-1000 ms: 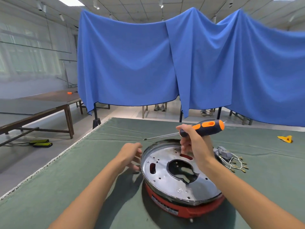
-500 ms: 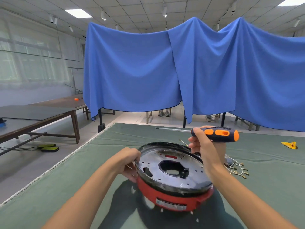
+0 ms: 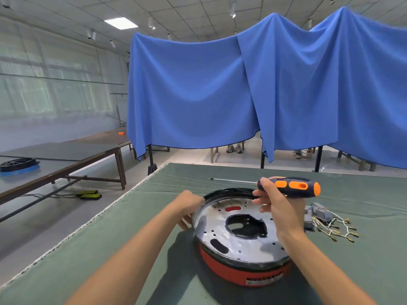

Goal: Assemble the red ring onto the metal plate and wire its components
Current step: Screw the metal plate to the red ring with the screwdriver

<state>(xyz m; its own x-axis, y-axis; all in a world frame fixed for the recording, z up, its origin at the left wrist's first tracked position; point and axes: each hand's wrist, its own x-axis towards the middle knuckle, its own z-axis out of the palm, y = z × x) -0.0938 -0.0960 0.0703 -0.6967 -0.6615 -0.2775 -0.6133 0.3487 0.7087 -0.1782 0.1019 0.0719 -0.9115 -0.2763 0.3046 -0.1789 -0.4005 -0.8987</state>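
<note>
The round metal plate (image 3: 242, 245) lies on top of the red ring (image 3: 237, 274) on the green table cover, its far side tilted up. My left hand (image 3: 187, 205) grips the plate's left rim with curled fingers. My right hand (image 3: 277, 208) is over the plate's right side and holds a black and orange screwdriver (image 3: 290, 187). The screwdriver lies level, with its shaft pointing left. A bundle of grey parts and wires with brass terminals (image 3: 328, 223) lies on the cover just right of the plate.
The green-covered table (image 3: 110, 249) has its left edge running diagonally from far to near. Blue cloth (image 3: 242, 89) hangs behind the table. A brown side table (image 3: 66, 155) stands at the left, bearing a black and blue ring.
The camera view rose and shifted left. The plate and ring now sit flatter than half a second ago. My right hand with the screwdriver moved right, its shaft turned level.
</note>
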